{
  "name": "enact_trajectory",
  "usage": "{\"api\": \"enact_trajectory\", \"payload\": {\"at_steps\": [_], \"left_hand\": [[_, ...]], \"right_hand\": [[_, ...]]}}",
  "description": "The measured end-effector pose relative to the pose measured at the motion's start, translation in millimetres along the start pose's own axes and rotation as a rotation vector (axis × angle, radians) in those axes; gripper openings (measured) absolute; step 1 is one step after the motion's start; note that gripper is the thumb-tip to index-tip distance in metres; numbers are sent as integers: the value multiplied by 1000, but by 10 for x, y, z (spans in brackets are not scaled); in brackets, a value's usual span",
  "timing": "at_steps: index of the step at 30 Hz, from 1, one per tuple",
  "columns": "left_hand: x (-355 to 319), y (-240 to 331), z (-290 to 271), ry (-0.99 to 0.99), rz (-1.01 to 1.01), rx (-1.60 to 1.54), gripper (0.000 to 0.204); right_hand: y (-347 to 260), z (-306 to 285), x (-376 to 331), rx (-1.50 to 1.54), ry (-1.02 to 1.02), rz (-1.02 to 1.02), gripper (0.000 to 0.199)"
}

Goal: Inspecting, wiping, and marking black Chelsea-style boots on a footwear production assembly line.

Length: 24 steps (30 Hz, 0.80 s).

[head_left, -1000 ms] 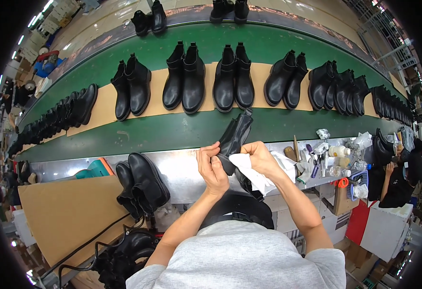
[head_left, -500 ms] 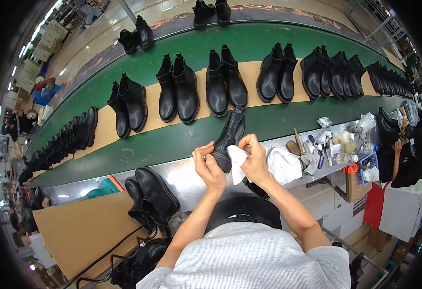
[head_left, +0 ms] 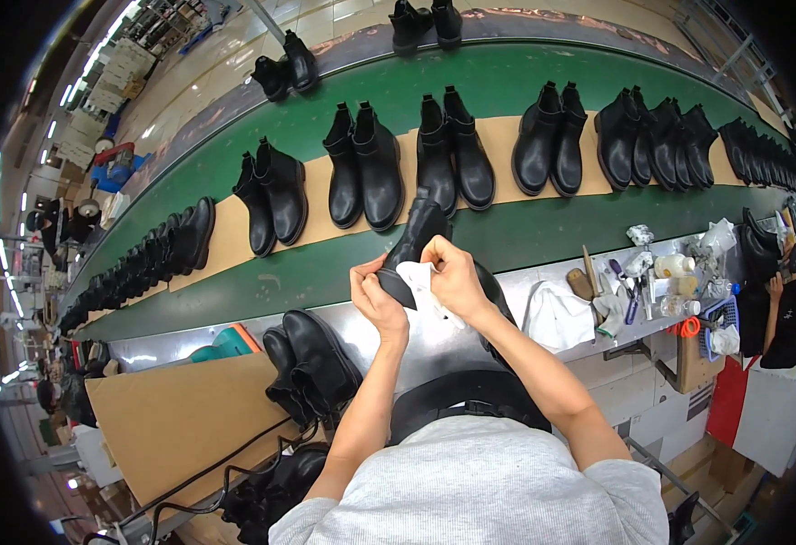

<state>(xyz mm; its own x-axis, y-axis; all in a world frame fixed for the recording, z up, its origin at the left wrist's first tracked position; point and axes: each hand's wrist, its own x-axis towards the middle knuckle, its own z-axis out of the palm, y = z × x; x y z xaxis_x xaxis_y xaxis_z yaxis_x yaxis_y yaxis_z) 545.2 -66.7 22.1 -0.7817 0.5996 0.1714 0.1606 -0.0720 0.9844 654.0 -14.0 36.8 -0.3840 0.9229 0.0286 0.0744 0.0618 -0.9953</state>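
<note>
Farthest left of the left hand, a close-packed row of black boots (head_left: pixel 143 257) runs along the green belt (head_left: pixel 302 283); nearer, below and to the left of that hand, lies a large cardboard sheet (head_left: pixel 180 413), with a teal and orange object (head_left: pixel 223 344) at its upper edge. Between these and the left forearm, a pair of black boots (head_left: pixel 323 359) rests on the metal surface (head_left: pixel 439 350), and a black cable (head_left: pixel 227 474) trails below. The left hand (head_left: pixel 380 296) is partly closed, its fingers and thumb curled around the lower end of a black ankle boot (head_left: pixel 410 243). That boot is tilted between the two hands, its shaft pointing up and away from them. The right hand (head_left: pixel 457 282) is nearly closed, its fingers pinching a bunched white cloth (head_left: pixel 421 285) against the boot; its hanging end falls just below that hand. Just right of the right hand, partly hidden by the wrist, is another black boot (head_left: pixel 491 289). Beyond both hands, pairs of black boots stand on a tan cardboard strip (head_left: pixel 498 182) along the belt. Farther right of the right hand come a spread white cloth (head_left: pixel 559 316), small tools, bottles (head_left: pixel 675 265), orange-handled scissors (head_left: pixel 686 327), a blue basket (head_left: pixel 725 318) and, well apart, a co-worker's hand (head_left: pixel 775 287).
</note>
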Motion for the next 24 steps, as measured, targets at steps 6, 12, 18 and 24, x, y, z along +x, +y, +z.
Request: {"api": "enact_trajectory", "payload": {"at_steps": [6, 12, 18, 24], "left_hand": [[50, -91, -147, 129, -95, -156, 28], [-130, 42, -157, 63, -10, -68, 27], [-41, -78, -237, 91, -11, -88, 23], [-123, -143, -565, 52, -70, -236, 26]], "right_hand": [[478, -154, -42, -229, 146, -33, 18], [-146, 68, -66, -190, 12, -172, 19], [346, -412, 219, -514, 297, 35, 21], [-114, -1983, -298, -949, 596, 164, 21]]}}
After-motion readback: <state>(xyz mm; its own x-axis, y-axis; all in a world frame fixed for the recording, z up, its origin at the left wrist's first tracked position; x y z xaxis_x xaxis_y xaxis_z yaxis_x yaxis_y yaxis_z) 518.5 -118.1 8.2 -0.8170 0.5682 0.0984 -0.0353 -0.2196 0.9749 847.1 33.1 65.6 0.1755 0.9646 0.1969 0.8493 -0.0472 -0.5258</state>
